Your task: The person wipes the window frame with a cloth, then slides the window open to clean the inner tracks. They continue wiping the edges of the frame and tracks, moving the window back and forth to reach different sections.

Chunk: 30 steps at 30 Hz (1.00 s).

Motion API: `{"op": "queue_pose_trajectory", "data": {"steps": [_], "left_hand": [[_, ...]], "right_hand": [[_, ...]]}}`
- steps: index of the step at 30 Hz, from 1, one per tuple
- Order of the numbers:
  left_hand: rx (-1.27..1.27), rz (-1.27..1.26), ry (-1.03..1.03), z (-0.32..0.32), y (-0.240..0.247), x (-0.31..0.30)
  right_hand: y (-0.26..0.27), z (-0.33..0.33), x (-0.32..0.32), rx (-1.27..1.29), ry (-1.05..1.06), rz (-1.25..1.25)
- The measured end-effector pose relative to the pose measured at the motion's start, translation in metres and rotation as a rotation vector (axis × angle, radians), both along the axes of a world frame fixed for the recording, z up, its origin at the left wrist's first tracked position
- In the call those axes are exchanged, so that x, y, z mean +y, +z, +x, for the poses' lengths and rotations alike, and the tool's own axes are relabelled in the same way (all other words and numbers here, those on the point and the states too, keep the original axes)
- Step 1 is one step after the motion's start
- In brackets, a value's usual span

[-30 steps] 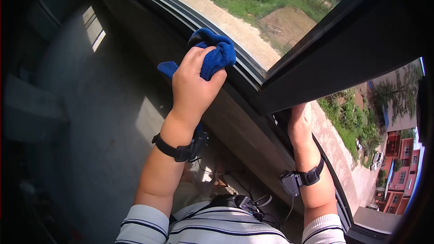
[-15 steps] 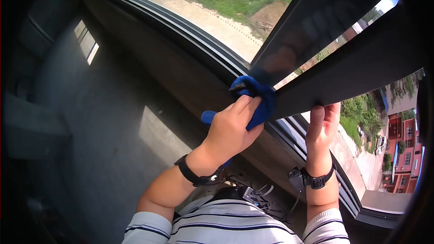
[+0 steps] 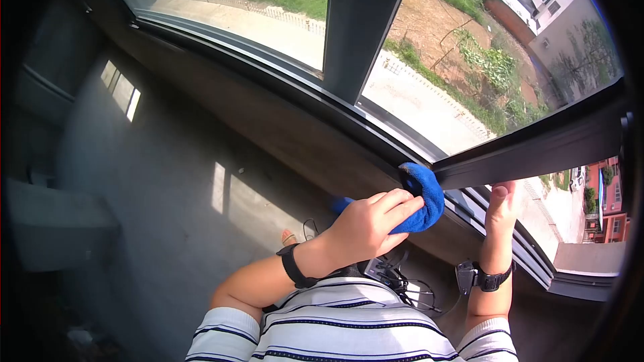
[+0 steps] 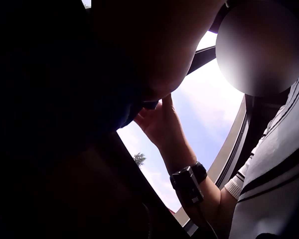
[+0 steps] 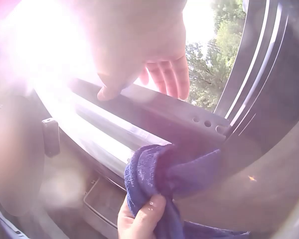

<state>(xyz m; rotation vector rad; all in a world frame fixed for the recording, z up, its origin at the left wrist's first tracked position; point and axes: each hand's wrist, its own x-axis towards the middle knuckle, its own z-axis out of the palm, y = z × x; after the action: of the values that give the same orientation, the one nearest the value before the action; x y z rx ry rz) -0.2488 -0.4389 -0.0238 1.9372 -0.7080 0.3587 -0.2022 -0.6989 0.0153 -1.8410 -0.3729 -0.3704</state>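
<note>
A bunched blue cloth (image 3: pixel 429 204) is gripped in my left hand (image 3: pixel 369 228), with a loose end hanging past the wrist side. The cloth lies right at the lower corner of the dark window sash (image 3: pixel 537 144), close over the frame's track. In the right wrist view the left thumb presses the folded cloth (image 5: pixel 144 169). My right hand (image 3: pixel 500 218) is at the sash's edge, its thumb on the near side. From the right wrist, the right hand (image 5: pixel 149 50) shows straight fingers against the sash edge (image 5: pixel 154 107). The left wrist view is mostly dark.
A long dark window frame (image 3: pixel 248 60) runs diagonally, with a thick upright post (image 3: pixel 362 27) between panes. Bare concrete floor (image 3: pixel 168 181) with sunlit patches lies on the left. Black cables (image 3: pixel 409 288) hang at the person's waist. Outside are a road and grass.
The left hand has moved the cloth rightward along the frame to the sash corner. The sash has swung in the view, and the right hand has stayed at its edge. The head view has shifted.
</note>
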Motion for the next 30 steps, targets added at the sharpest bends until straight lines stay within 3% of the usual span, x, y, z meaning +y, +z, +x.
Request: {"op": "queue_pose_trajectory", "data": {"steps": [3,5,8,11,15,17,18,19,23,25,28,30], "left_hand": [[-0.041,-0.004,0.018,-0.005,0.013,-0.014],[-0.059,0.003,-0.021,-0.007,0.02,-0.034],[-0.049,0.015,-0.194,-0.011,0.019,-0.07],[-0.004,0.015,-0.287,-0.015,0.012,-0.098],[0.016,-0.011,-0.397,-0.017,0.011,-0.106],[-0.109,-0.153,-0.249,-0.02,0.003,-0.109],[-0.059,-0.159,-0.225,-0.019,0.004,-0.104],[-0.009,-0.218,-0.144,-0.019,0.006,-0.099],[-0.157,-0.278,0.251,-0.006,0.013,-0.056],[-0.157,-0.242,0.366,0.006,0.017,-0.037],[-0.168,-0.011,0.291,0.016,0.013,-0.05],[-0.183,0.053,0.298,0.019,0.001,-0.059]], "right_hand": [[0.005,-0.04,-0.033,0.345,0.211,0.107],[0.007,-0.071,-0.007,0.47,0.22,0.236],[-0.015,-0.095,0.006,0.445,0.043,0.348],[-0.017,-0.101,0.008,0.423,0.089,0.444],[-0.015,-0.111,-0.01,0.289,-0.047,0.235],[-0.009,-0.11,-0.008,0.086,-0.088,-0.05],[-0.008,-0.106,-0.01,0.152,-0.112,0.182],[-0.005,-0.097,-0.017,0.1,-0.133,0.249],[0.011,-0.048,-0.014,-0.023,-0.141,0.188],[0.011,-0.033,0.003,0.026,0.046,0.259],[0.018,-0.014,0.033,-0.029,0.103,0.263],[0.014,-0.01,0.03,0.192,0.119,0.423]]}}
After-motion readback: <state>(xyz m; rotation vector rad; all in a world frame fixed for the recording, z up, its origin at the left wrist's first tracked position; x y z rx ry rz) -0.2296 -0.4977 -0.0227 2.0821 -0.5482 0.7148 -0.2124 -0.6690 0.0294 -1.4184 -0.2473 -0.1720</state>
